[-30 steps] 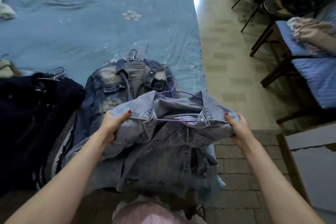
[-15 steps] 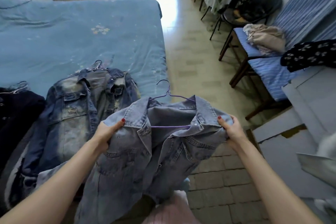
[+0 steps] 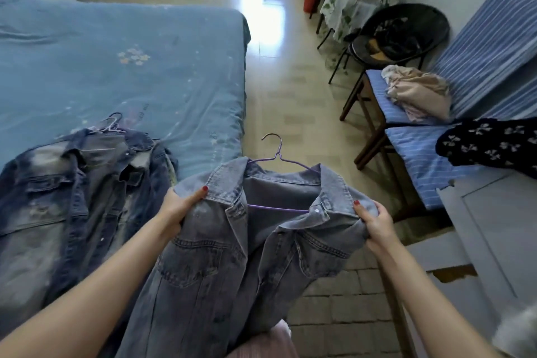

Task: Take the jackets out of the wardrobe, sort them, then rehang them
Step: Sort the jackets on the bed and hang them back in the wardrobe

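Note:
I hold a light grey-blue denim jacket (image 3: 232,264) up in front of me, hanging on a purple wire hanger (image 3: 276,154). My left hand (image 3: 178,208) grips its left shoulder and my right hand (image 3: 374,222) grips its right shoulder. A second, darker bleached denim jacket (image 3: 66,206) lies flat on the blue bed (image 3: 116,67) at the left, on its own hanger (image 3: 112,125).
A tiled floor aisle (image 3: 284,102) runs between the bed and a blue striped bench (image 3: 415,154) carrying a beige garment (image 3: 418,93) and a dark patterned cloth (image 3: 491,145). A black round chair (image 3: 398,38) and a plant table stand farther back. A grey cabinet (image 3: 491,241) is at right.
Both hands lifted the light jacket off the bed and carried it to the right, over the floor. My view turned right, and the dark pile at the left has left the frame.

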